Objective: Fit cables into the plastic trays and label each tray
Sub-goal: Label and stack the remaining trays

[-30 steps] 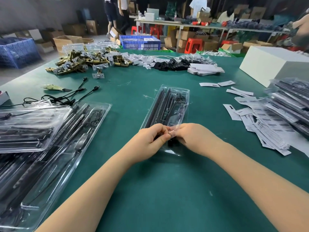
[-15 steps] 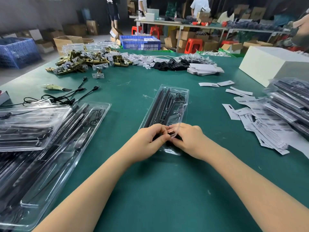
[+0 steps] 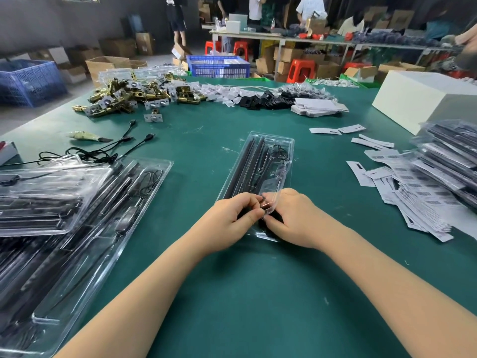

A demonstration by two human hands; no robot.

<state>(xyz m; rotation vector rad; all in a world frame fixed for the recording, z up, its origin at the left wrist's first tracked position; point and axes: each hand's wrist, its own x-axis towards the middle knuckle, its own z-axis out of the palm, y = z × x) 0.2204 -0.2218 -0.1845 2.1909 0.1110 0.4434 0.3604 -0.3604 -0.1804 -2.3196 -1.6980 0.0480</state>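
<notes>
A clear plastic tray (image 3: 260,161) with black strips and a coiled black cable inside lies in the middle of the green table. My left hand (image 3: 227,223) and my right hand (image 3: 294,218) meet at its near end, fingers curled, pinching the tray's clear lid edge and the black part beneath it. More clear trays with black strips (image 3: 67,215) are piled at the left. Loose black cables (image 3: 108,151) lie beyond that pile. White barcode labels (image 3: 402,192) are spread at the right.
Filled trays (image 3: 454,156) are stacked at the far right beside a white box (image 3: 423,99). Brass hardware (image 3: 129,96), white tags and black parts (image 3: 268,100) lie along the far edge. People stand at tables behind.
Both hands stay at the tray's near end; the fingers have shifted only slightly, with the lid's corner now lifted a little between them.
</notes>
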